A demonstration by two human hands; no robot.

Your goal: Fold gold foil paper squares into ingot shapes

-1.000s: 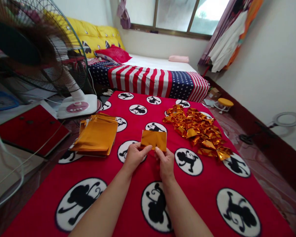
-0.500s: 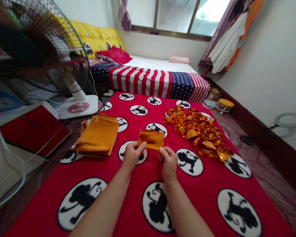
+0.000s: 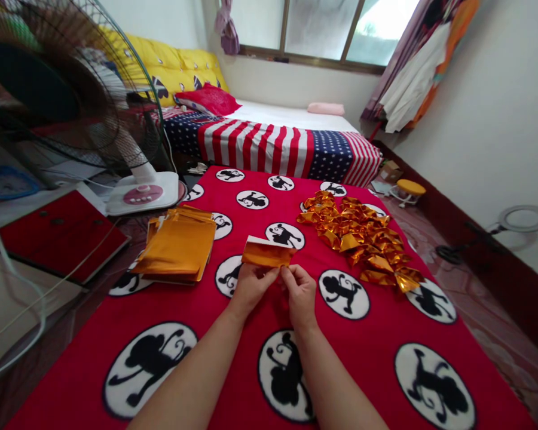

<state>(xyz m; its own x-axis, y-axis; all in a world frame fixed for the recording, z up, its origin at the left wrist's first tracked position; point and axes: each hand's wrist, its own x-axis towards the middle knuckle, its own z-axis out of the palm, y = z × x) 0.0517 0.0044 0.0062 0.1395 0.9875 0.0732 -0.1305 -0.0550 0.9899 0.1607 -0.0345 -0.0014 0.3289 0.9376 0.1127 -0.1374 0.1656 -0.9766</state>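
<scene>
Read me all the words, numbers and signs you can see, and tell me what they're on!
None: no word, brand, number or sign can be read.
Fan base: any marks near the buttons are too small to read.
Blue thing at far left: too blurred to read.
Held foil, foil stack, folded foil: no writing shows.
Red cloth: just monkey pictures.

Both forearms point(image 3: 201, 358) stretch forward, converging. Left hand point(image 3: 250, 291) curls, thumb point(image 3: 270, 276) pointing inward. Right hand point(image 3: 300, 292) sits just right of left hand, fingers point(image 3: 303, 275) bent.
</scene>
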